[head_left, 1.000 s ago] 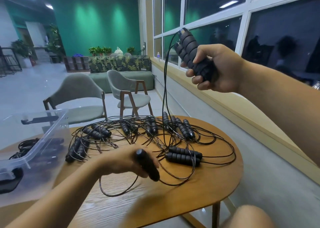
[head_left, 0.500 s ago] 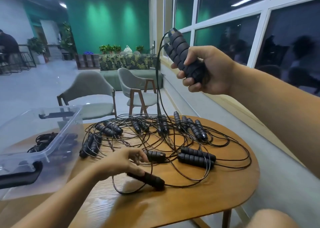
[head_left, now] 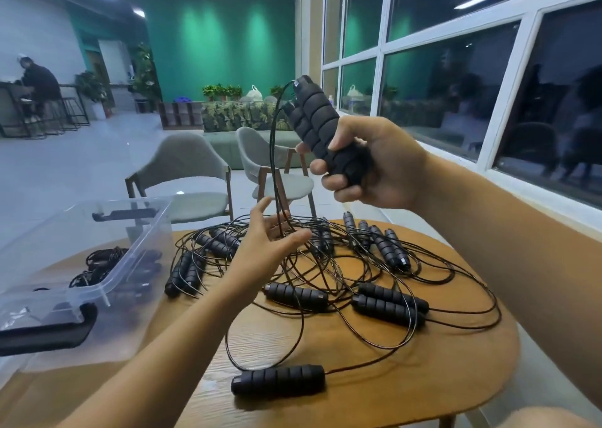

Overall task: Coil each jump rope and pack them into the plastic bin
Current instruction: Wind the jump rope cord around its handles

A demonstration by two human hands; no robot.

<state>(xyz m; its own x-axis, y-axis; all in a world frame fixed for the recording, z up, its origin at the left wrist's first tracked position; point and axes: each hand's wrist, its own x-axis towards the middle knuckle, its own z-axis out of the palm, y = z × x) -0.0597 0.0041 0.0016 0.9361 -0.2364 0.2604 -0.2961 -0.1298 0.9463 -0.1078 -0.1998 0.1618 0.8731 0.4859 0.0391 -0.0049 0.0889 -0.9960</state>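
Two handles (head_left: 317, 125): clamped together in my raised right hand (head_left: 374, 170), tilted up-left.
Cord (head_left: 274, 173): drops vertically, left of that grip, to the table (head_left: 423, 378).
Left hand (head_left: 267, 252): nearer it, spread, holding nothing.
Plastic bin (head_left: 140, 242): near left.

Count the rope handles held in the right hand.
2, both gripped together in the right hand above the table: an upper handle and a lower handle against its left side. None looks hidden.

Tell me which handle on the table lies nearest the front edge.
The single handle lying crosswise near the table's front edge; every other handle on the table sits farther back within the tangled cords.
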